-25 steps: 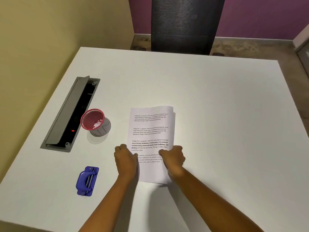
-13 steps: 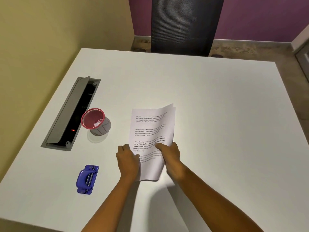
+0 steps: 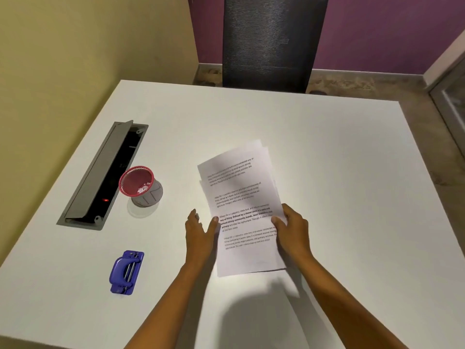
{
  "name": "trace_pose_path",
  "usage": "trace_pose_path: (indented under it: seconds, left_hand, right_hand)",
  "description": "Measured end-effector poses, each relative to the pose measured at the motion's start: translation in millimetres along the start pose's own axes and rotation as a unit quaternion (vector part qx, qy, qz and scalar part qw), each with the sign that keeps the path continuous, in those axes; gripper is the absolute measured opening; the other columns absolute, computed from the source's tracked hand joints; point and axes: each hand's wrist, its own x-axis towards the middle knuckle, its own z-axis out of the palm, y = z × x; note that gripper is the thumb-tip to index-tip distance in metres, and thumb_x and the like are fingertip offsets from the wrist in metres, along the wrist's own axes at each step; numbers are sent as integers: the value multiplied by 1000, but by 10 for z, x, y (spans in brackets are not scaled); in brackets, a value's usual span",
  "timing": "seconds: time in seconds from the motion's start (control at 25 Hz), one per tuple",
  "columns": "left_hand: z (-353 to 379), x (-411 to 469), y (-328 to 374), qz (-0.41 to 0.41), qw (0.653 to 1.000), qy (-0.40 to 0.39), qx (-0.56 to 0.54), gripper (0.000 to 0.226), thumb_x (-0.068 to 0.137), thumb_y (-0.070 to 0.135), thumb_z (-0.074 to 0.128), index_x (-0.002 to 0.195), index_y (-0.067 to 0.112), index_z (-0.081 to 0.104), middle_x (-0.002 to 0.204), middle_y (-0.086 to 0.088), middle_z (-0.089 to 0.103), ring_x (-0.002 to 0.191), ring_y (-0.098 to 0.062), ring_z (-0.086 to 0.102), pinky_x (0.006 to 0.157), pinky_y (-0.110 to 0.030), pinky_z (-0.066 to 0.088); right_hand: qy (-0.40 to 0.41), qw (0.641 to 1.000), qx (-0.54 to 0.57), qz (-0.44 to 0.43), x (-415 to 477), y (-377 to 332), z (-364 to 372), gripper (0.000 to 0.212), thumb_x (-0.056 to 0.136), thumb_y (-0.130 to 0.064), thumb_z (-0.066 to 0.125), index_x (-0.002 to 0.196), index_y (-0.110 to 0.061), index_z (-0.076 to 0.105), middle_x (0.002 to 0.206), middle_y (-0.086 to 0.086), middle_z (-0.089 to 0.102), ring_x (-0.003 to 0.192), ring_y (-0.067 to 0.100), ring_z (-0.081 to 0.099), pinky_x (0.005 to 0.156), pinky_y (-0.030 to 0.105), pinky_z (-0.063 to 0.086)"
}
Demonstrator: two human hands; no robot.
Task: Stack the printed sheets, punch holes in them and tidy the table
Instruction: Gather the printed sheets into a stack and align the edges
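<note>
A small stack of printed sheets [image 3: 241, 197] is lifted off the white table [image 3: 339, 172], tilted with its top leaning left and its upper edges fanned apart. My right hand [image 3: 293, 230] grips the stack's right edge, thumb on top. My left hand [image 3: 201, 230] is flat against the stack's left edge, fingers extended, thumb touching the paper. A blue hole punch [image 3: 126, 272] lies on the table to the left of my left forearm.
A red-rimmed mesh cup [image 3: 141, 186] with white paper bits inside stands left of the sheets. Beside it a grey cable hatch [image 3: 103, 175] is open in the tabletop. A black mesh chair [image 3: 271, 41] stands at the far edge.
The stack has been lifted and swung to the right, tilting and fanning at the top. My left hand has opened from a grip to a flat hand at the stack's edge.
</note>
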Motion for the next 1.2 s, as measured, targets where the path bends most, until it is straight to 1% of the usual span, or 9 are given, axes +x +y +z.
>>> trace_pose_path:
  seconds: [0.08, 0.16, 0.24, 0.48, 0.68, 0.76, 0.88, 1.04, 1.2]
  left_hand:
    - [4, 16, 217, -9, 994, -54, -90, 65, 97, 34, 51, 151, 17, 18, 150, -9, 40, 134, -19, 48, 102, -27, 39]
    - [-15, 8, 434, 28, 980, -87, -175, 47, 100, 31, 47, 143, 19, 32, 132, -1, 58, 109, -2, 66, 84, -17, 52]
    - [-31, 22, 631, 91, 978, -67, -173, 31, 100, 24, 49, 130, 18, 49, 118, 3, 67, 97, 2, 69, 78, -19, 58]
    - [78, -239, 1123, 245, 948, 2, -203, 27, 95, 15, 56, 106, 39, 59, 103, 26, 69, 98, 8, 65, 80, -8, 49]
    - [193, -415, 1115, 279, 942, 34, -185, 21, 95, 20, 55, 90, 40, 56, 76, 26, 61, 71, 7, 54, 66, -6, 41]
    - [256, -465, 1046, 265, 948, 10, -178, 23, 95, 15, 55, 91, 38, 56, 80, 21, 62, 75, 2, 55, 70, -15, 43]
    - [307, -537, 996, 252, 951, 2, -177, 26, 95, 16, 53, 89, 41, 57, 82, 15, 64, 78, -4, 56, 72, -23, 45]
    - [268, -580, 993, 267, 945, 23, -187, 19, 94, 26, 52, 86, 43, 56, 80, 22, 64, 70, 4, 55, 62, -9, 42]
    - [268, -600, 950, 254, 949, 7, -189, 19, 93, 26, 52, 86, 43, 57, 83, 21, 66, 74, 3, 57, 67, -14, 45]
  right_hand:
    - [0, 999, 20, -30, 34, -96, -215, 24, 86, -4, 62, 100, -24, 68, 84, -27, 67, 73, -12, 62, 61, -1, 41]
    - [-8, 998, 45, -47, 52, -201, -404, 31, 83, -4, 64, 90, -34, 67, 77, -31, 69, 76, -13, 64, 64, 2, 45]
    - [-3, 996, 68, -58, 60, -275, -544, 35, 84, -6, 65, 86, -42, 66, 82, -33, 70, 79, -9, 66, 65, 5, 48]
    - [112, 975, 156, -110, -17, -427, -754, 27, 88, -12, 65, 93, -38, 64, 93, -21, 71, 87, 2, 67, 74, 12, 53]
    - [166, 955, 231, -81, -117, -356, -700, 28, 88, -14, 67, 110, -30, 62, 101, -16, 70, 97, 6, 66, 87, 24, 54]
    - [172, 955, 235, -49, -163, -294, -658, 31, 89, -14, 66, 119, -16, 60, 105, -11, 68, 100, 9, 65, 91, 32, 53]
    - [180, 956, 227, -44, -217, -256, -629, 32, 91, -14, 63, 123, -14, 58, 104, -13, 67, 99, 4, 64, 90, 28, 52]
    - [195, 946, 246, -78, -267, -296, -674, 31, 91, -11, 62, 109, -36, 60, 100, -21, 69, 94, -1, 65, 79, 12, 50]
    - [191, 946, 249, -82, -307, -294, -669, 35, 93, -10, 59, 97, -44, 57, 99, -19, 67, 93, 3, 64, 79, 17, 49]
